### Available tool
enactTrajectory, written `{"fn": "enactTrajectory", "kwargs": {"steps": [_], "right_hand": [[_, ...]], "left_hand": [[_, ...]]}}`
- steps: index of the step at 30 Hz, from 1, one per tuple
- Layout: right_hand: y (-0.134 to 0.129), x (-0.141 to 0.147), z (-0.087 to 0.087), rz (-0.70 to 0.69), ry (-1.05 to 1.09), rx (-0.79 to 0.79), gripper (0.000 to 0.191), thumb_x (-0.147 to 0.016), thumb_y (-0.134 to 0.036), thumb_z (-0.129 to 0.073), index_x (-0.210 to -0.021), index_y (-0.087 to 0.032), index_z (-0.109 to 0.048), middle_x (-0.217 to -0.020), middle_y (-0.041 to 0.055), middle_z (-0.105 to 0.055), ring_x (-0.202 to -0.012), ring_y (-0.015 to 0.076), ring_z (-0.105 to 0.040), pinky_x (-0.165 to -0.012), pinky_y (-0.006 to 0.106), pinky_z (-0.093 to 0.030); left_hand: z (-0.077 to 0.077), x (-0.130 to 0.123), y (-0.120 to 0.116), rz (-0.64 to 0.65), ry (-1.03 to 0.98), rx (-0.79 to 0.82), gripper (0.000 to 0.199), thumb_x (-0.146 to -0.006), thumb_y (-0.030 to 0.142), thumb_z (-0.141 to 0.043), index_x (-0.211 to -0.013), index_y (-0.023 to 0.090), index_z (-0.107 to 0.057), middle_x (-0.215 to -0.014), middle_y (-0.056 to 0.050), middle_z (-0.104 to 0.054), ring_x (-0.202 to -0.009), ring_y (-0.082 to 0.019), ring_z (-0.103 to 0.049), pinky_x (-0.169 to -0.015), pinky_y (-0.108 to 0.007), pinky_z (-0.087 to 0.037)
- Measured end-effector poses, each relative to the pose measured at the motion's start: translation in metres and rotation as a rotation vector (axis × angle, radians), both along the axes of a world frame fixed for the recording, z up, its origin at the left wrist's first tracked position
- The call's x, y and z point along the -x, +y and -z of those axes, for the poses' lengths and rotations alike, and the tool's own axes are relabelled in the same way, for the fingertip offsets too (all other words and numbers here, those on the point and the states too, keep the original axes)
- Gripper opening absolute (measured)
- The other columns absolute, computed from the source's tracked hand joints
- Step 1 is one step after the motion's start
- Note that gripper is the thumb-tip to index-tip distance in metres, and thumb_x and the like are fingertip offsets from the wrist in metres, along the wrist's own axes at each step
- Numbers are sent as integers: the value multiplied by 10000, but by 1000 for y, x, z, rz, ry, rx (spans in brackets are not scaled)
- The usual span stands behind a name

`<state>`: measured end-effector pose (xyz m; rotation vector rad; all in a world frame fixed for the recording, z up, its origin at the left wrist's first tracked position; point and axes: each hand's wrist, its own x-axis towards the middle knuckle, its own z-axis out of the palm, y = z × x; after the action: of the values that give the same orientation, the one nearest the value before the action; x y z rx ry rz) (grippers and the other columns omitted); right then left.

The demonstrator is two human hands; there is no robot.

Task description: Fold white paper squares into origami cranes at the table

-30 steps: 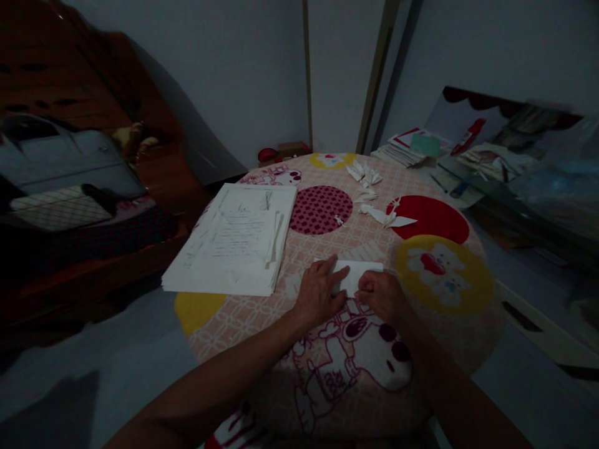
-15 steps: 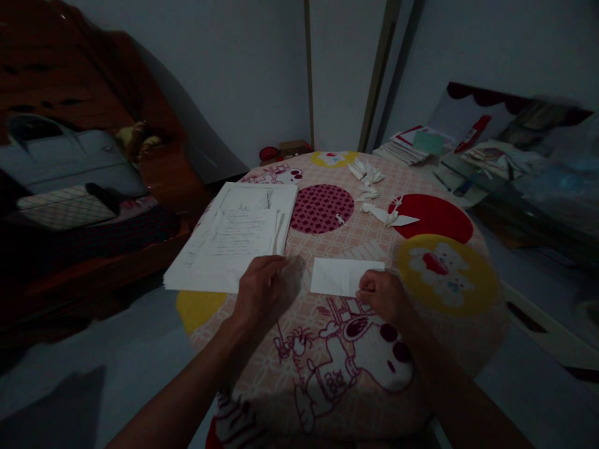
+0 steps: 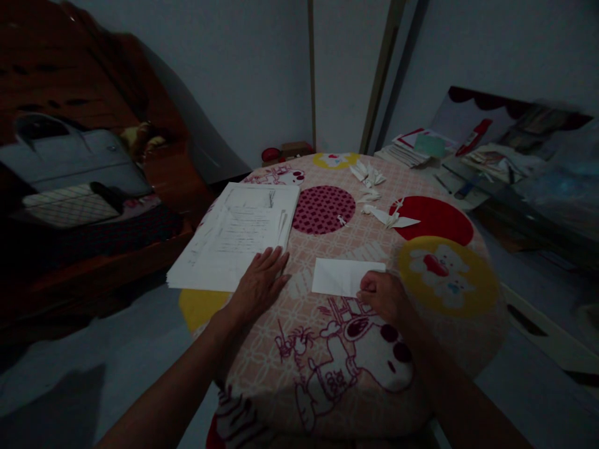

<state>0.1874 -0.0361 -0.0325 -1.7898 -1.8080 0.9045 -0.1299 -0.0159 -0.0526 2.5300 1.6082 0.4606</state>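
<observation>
My left hand [image 3: 262, 277] lies flat with its fingers stretched out, at the near right corner of a stack of printed paper sheets [image 3: 224, 243]. In my right hand [image 3: 381, 293] the right end of a small white folded paper [image 3: 334, 276] is pinched between curled fingers. This paper rests flat on the patterned tablecloth [image 3: 266, 349], to the right of the stack. Beyond it sit several folded paper birds; one paper crane [image 3: 393, 218] has its wings spread over the red circle of the cloth.
More folded paper birds [image 3: 367, 173] stand toward the far edge of the round table. On the right are piled papers [image 3: 405, 149] and a glass-topped surface with clutter. At left, a grey handbag [image 3: 84, 159] sits on a wooden bench [image 3: 163, 162].
My left hand has moved left, away from the small paper, and its fingers have straightened out by the stack. My right hand keeps its pinch on the paper.
</observation>
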Motion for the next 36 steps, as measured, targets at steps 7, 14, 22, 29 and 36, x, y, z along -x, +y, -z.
{"fn": "enactTrajectory", "kwargs": {"steps": [7, 14, 22, 29, 36], "right_hand": [[0, 0, 1, -6, -31, -41, 82, -632, -177, -665, -624, -195, -585, -569, -25, -578, -539, 126, -499, -542, 246, -341], [0, -1, 1, -19, 13, -26, 84, -638, -181, -651, -619, -193, -570, -547, -34, -548, -526, 122, -480, -538, 248, -334], [0, -1, 4, 4, 37, -10, 86, -643, -195, -661, -642, -199, -575, -554, -35, -566, -535, 126, -498, -539, 243, -341], [0, -1, 4, 4, 38, -4, 87, -649, -188, -667, -651, -202, -581, -553, -36, -575, -526, 125, -499, -542, 249, -351], [0, 1, 1, 11, 26, -37, 108, -634, -161, -661, -622, -204, -562, -548, -38, -565, -533, 120, -499, -545, 241, -344]], "left_hand": [[-9, 18, -6, 41, -316, 65, 409, -921, 436, -536, -1252, 227, -656, -1513, -105, -431, -1385, -296, -426, -1170, -529, -303], [-18, 7, -6, -268, -503, -133, 230, -874, 351, -588, -908, 178, -737, -907, -54, -739, -849, -191, -695, -805, -322, -569], [-28, -69, -15, 64, -509, 55, 179, -881, 250, -566, -989, 182, -692, -994, -76, -710, -937, -193, -666, -839, -350, -550], [4, -128, -7, 232, -313, 126, 673, -817, 295, -642, -1437, 150, -424, -1533, -180, -372, -1425, -320, -342, -1157, -538, -314], [10, -125, -3, 227, -217, 183, 697, -787, 253, -636, -1453, 241, -431, -1605, -134, -237, -1468, -344, -246, -1164, -597, -220]]}}
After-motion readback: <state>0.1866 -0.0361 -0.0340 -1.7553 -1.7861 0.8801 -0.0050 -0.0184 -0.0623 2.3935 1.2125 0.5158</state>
